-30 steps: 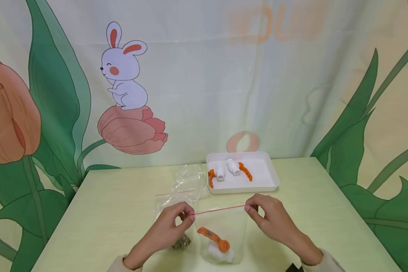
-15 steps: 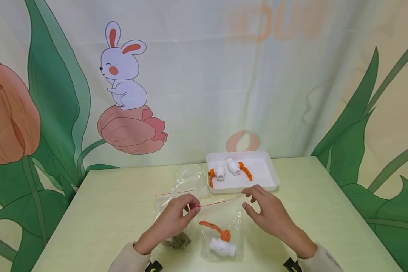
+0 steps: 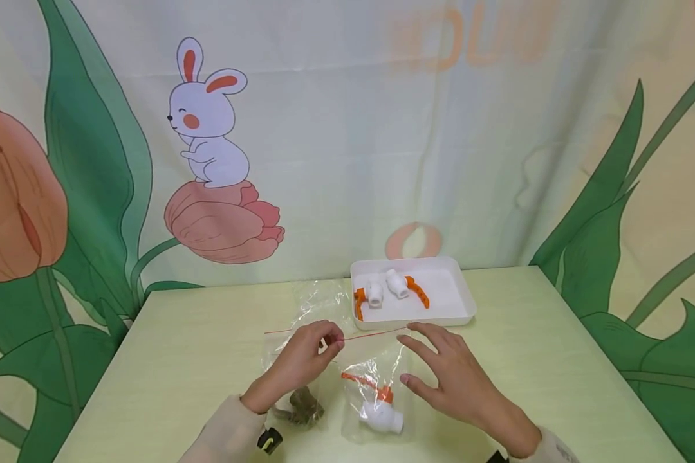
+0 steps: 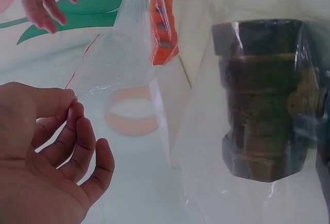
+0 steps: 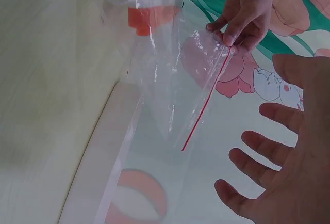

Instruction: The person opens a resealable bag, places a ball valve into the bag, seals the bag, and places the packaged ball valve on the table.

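Observation:
My left hand [image 3: 308,355] pinches one top corner of a clear zip bag [image 3: 363,352] at its red seal strip, thumb against fingertips. Inside the bag's lower part is a white ball valve [image 3: 382,417] with an orange lever handle [image 3: 385,393]. In the right wrist view the bag hangs from the left hand, its red strip slanting away from the pinch. My right hand [image 3: 454,373] is beside the bag's other end, fingers spread and thumb apart, gripping nothing. A dark, brass-looking fitting [image 4: 263,100] lies in another clear bag near my left forearm.
Behind the hands, a white tray [image 3: 448,292] holds two white ball valves with orange handles, one at the left wall [image 3: 374,294] and one nearer the middle [image 3: 398,284]. More clear plastic bags [image 3: 321,302] lie left of the tray. A printed curtain [image 3: 324,161] backs the table.
My right hand has let go of the strip's right end and spread its fingers. The left hand has moved forward and right, still pinching. The bag's top has risen and the valve inside has turned.

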`<state>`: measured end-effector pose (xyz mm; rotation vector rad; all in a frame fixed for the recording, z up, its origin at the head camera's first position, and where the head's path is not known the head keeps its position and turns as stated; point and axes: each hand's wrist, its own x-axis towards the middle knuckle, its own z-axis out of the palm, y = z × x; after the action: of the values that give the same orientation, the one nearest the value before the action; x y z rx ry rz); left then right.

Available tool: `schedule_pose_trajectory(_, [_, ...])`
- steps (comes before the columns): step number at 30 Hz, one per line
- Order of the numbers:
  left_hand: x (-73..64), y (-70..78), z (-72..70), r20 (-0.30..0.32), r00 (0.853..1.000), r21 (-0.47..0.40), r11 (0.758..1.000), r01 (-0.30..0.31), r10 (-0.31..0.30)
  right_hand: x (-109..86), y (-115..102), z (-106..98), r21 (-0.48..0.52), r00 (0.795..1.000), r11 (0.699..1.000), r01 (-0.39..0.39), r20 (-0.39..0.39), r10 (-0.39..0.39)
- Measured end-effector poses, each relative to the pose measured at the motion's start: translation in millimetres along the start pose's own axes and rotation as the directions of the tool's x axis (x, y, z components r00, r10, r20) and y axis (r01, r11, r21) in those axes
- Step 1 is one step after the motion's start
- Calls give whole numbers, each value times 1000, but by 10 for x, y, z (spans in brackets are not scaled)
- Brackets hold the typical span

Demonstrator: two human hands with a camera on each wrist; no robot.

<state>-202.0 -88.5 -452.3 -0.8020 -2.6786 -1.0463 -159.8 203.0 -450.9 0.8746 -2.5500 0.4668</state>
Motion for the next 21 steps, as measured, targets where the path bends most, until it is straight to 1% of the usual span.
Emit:
schedule_pose_trajectory(5, [21, -65, 42, 15, 1000, -4, 1000, 27, -27, -37, -25, 37, -7, 999, 1000, 19, 28, -19])
schedule_pose_trajectory(11, [-2, -113, 51, 7, 997, -14, 997, 78, -78, -57, -31, 62, -10, 999, 1000, 25, 46, -24])
schedule_pose_trajectory(17, [-66, -106, 8, -6, 998, 15, 998, 64, -64, -62, -28, 73, -20, 998, 999, 51, 24, -50])
schedule_pose_trajectory(21, [-119, -72, -18, -10, 999, 82, 995, 51, -50, -63, -19, 88, -31, 997, 997, 73, 7, -73])
